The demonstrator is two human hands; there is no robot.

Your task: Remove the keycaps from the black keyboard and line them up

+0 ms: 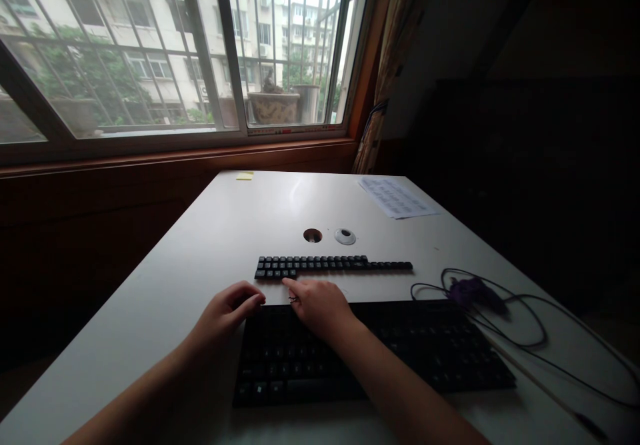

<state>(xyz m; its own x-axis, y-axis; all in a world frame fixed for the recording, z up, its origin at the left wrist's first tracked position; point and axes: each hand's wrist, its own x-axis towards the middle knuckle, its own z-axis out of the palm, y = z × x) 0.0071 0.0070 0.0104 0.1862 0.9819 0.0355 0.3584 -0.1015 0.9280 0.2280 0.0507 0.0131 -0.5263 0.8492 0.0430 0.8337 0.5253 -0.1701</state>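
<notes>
- The black computer keyboard lies on the near part of the white table, and the right forearm crosses above it.
- Just beyond the keyboard, black keycaps are arranged in long rows, reaching further to the right side; a short row is at their near left.
- The right hand is over the far left edge of the keyboard. Its index finger is stretched to the right end of the short row, while the other fingers are bent under; I cannot tell if they grasp something.
- The left hand is just left of the right hand, beside the far left corner of the keyboard. Its fingers are curled, with the thumb close to them; whether it holds a thing, I cannot tell.
- Beyond the keycaps there are a round hole and, to its right, a white ring-shaped cover.
- At the right, a dark cable lies in loops around a purple bundle.
- Printed sheets lie at the far right, and a yellow paper slip at the far left.
</notes>
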